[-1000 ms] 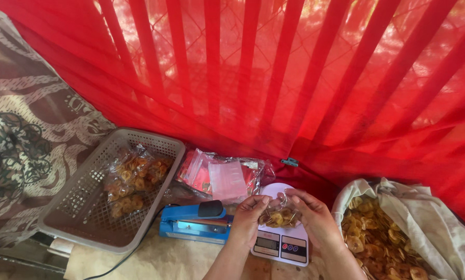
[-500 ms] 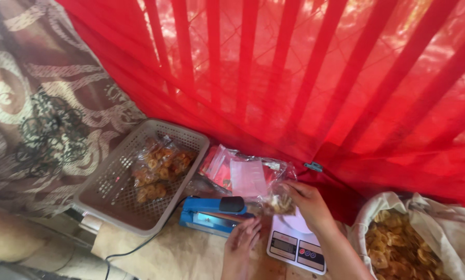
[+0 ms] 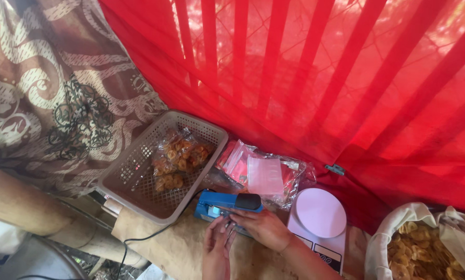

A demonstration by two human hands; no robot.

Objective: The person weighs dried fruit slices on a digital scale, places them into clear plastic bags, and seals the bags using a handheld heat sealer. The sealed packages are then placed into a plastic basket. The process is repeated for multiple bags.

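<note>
Low in the frame's centre, both hands meet at a blue heat sealer [image 3: 226,206] with a black press handle. Left hand [image 3: 215,248] pinches with narrowed fingers; what it holds I cannot tell. Right hand [image 3: 261,228] lies curled, fingertips against the sealer's front edge. Sealing well likely means keeping the bag mouth flat and straight before pressing. A grey basket [image 3: 139,179] of bagged chips sits left; a white kitchen scale [image 3: 320,213] sits right.
</note>
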